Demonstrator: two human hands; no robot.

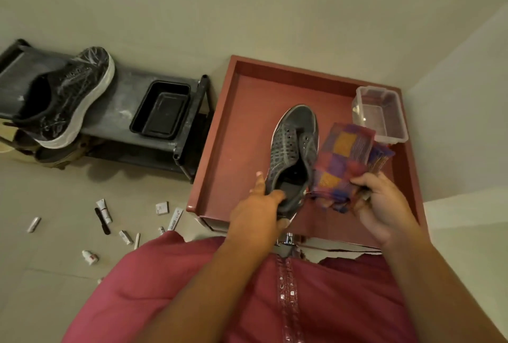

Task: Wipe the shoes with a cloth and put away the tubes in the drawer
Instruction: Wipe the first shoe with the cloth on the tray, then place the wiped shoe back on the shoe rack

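Note:
My left hand [261,205] grips the heel of a grey perforated shoe [295,144], holding it above the red-brown cabinet top [236,150] with the toe pointing away. My right hand [382,202] holds a checked purple, orange and red cloth [343,158] just right of the shoe, touching its side. A second dark shoe with a white sole [71,101] lies on a dark shoe rack [123,106] at the left. Several small tubes [104,210] and little boxes lie scattered on the floor left of me.
A black tray [160,110] sits on the rack beside the second shoe. A clear plastic box [380,113] stands at the cabinet top's far right corner. A metal drawer handle [288,239] shows below the cabinet's front edge. Walls close in behind and to the right.

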